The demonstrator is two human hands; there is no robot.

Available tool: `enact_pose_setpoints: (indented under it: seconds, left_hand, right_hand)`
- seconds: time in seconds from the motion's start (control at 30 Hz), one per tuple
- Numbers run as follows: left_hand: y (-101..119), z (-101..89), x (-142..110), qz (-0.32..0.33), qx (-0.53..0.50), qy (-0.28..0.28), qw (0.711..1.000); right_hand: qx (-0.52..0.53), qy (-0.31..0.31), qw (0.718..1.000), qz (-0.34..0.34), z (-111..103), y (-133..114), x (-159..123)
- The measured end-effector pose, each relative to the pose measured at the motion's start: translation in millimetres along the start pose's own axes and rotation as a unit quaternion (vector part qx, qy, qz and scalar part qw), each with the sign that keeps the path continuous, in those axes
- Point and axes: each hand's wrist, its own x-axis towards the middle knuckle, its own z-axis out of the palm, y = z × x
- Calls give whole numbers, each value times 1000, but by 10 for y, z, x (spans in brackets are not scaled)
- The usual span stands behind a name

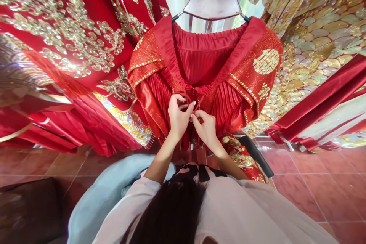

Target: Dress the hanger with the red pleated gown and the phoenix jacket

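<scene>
A red pleated garment (225,99) with glittery shoulder panels, gold bead trim and gold embroidery hangs in front of me on a hanger (213,4). At the front of its gathered neckline is a thin red tie cord (186,94), looped near my fingers. My left hand (178,116) has its thumb and fingers curled together around the cord. Just beside it, slightly lower, my right hand (205,126) pinches the cord between thumb and fingertip. The cord's ends and the exact shape of the loop are partly hidden by my fingers.
Red fabric with gold sequins (85,38) hangs close at left. Gold scale-patterned cloth (320,53) hangs at right. Below lie a red and gold embroidered piece (243,158), a black armrest-like bar (257,156), and a reddish tiled floor (309,194). A brown block (28,209) sits lower left.
</scene>
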Motion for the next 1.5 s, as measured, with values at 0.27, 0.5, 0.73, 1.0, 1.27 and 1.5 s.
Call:
enact_pose_setpoints:
  seconds: [0.27, 0.5, 0.73, 1.0, 1.27, 1.5]
  left_hand:
    - [-201, -83, -24, -230, -253, -57, 938]
    - [-326, -171, -114, -235, -230, 103, 939]
    - [-816, -755, 156, -133, -72, 242, 958]
    - [-345, -540, -48, -13, -22, -13, 1000]
    - [144, -252, 53, -58, 93, -298, 948]
    - [189, -114, 76, -101, -85, -233, 964]
  right_hand:
    - [67, -17, 997, 19, -15, 44, -7]
    - [62, -30, 997, 17, -27, 8, 16]
    - [71, -29, 997, 33, -46, 1, -23]
    - [76, -70, 995, -4, -36, 35, 11]
    - [-60, -82, 991, -91, -311, -92, 239]
    - [-1, -106, 985, -137, -387, -246, 357]
